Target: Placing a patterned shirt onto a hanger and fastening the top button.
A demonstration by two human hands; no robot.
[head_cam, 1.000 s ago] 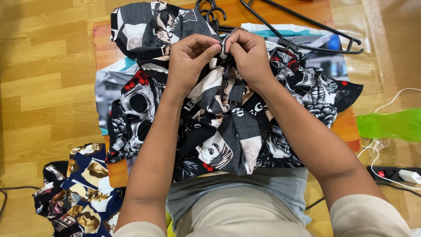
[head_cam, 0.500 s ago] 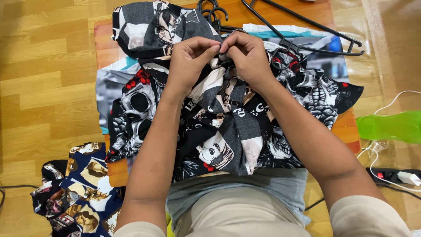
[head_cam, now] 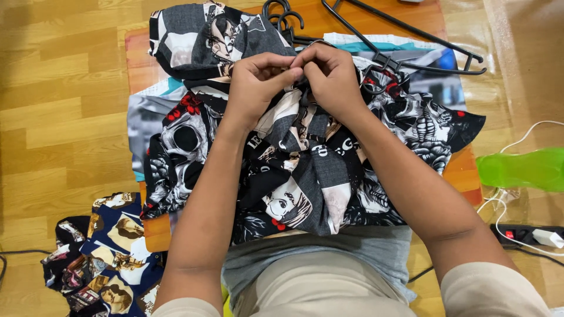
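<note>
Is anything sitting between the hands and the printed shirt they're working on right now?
Nothing visible does. The left hand and right hand both pinch the black printed shirt directly at its upper edge, fingertips meeting there. The black hangers lie beyond the hands, apart from the grip.

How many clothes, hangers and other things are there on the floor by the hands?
Printed clothes: 3 – grey one in the hands, skull one under it, blue one at the side
Black hangers: at least 2, tangled
Green bottle: 1
Power strip: 1
Total: at least 7
</note>
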